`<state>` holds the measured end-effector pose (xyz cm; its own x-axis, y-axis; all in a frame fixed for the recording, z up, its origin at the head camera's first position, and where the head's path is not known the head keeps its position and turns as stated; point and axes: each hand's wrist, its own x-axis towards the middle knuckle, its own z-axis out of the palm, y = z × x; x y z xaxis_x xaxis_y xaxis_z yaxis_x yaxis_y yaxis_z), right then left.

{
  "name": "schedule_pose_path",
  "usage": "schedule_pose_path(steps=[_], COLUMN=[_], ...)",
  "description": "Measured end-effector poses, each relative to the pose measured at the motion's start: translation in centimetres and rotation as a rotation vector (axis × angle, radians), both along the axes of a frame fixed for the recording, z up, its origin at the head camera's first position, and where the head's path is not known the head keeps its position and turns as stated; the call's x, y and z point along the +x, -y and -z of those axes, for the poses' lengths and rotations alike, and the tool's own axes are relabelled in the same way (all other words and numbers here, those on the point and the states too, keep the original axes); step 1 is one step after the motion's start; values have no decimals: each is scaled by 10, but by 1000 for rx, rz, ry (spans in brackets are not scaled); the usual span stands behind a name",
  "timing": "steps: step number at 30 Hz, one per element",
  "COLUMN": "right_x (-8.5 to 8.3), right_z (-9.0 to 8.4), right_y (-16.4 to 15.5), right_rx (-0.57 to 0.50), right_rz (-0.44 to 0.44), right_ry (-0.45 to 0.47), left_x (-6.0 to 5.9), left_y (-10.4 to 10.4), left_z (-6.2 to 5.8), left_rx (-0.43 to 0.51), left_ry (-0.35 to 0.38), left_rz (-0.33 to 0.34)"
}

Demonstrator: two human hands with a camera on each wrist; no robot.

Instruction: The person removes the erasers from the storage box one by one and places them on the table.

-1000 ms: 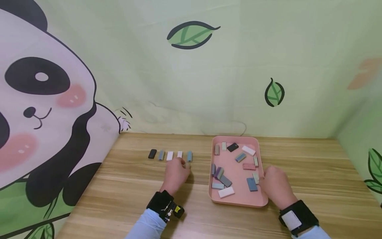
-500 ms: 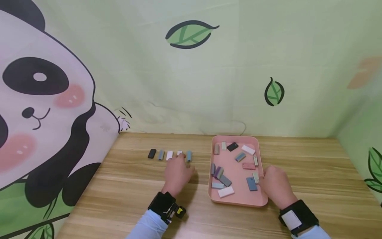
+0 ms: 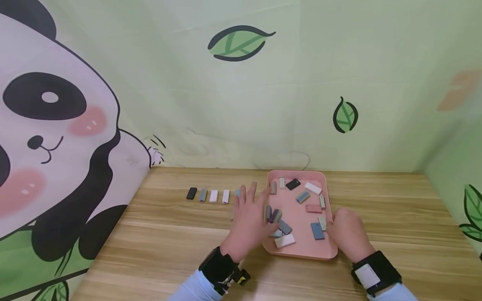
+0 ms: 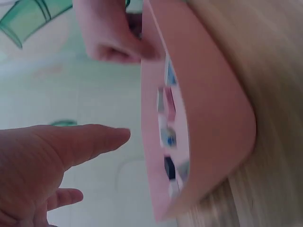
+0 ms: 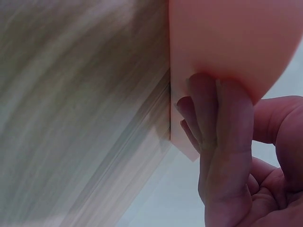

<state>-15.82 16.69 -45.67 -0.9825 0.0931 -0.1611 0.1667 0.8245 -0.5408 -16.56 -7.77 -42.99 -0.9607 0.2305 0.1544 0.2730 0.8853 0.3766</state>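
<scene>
My left hand (image 3: 248,223) is spread with straight fingers, partly over the left wall of a pink tray (image 3: 301,248), holding nothing. In the left wrist view its thumb (image 4: 94,142) points toward the tray. My right hand (image 3: 348,234) grips the tray's right side, fingers (image 5: 232,142) against the outer wall and thumb at the rim. Left of the tray, small rectangular blocks form a row: a black block (image 3: 191,193), a blue-grey block (image 3: 203,195), two white ones, including a white block (image 3: 226,196), and a light blue block (image 3: 237,192) mostly hidden by my left fingers.
Several small blocks lie scattered in the tray, among them a pink block (image 3: 314,208), a blue block (image 3: 317,231) and a white block (image 3: 285,241). The wooden table (image 3: 391,209) ends at a green cloth backdrop (image 3: 286,104) with a panda print.
My left hand has left the second white block in the row, moved right toward the tray and spread its fingers. That block now shows fully. The right hand stays on the tray.
</scene>
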Motion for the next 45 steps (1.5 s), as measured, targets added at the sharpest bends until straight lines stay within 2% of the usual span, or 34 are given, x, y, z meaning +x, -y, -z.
schedule_pose_path(steps=[6, 12, 15, 18, 22, 25, 28, 31, 35, 45], right_x=[-1, 0, 0, -1, -2, -3, -3, -3, -2, -2], right_z=[1, -1, -2, -1, 1, 3, 4, 3, 4, 2], right_y=[-2, -1, -3, -4, -6, -7, -7, -7, -6, -6], right_rx=[0, -4, -4, -3, 11, 23, 21, 19, 34, 22], right_rz=[6, -1, -8, -13, -20, -27, -32, -33, -38, -27], right_ry=[5, -2, -3, -12, -63, -100, -102, -92, -95, -79], left_x=[12, 13, 13, 11, 2, -6, -12, -15, -16, -12], left_y=[-22, -40, -50, -62, -76, -80, -81, -81, -82, -83], left_z=[6, 12, 13, 17, 23, 29, 36, 40, 43, 40], left_rx=[-80, -157, -198, -262, -298, -307, -339, -365, -389, -412], left_ry=[35, 94, 92, 17, -88, -83, -73, -90, -108, -68], left_rz=[116, 190, 225, 335, 539, 655, 730, 769, 786, 781])
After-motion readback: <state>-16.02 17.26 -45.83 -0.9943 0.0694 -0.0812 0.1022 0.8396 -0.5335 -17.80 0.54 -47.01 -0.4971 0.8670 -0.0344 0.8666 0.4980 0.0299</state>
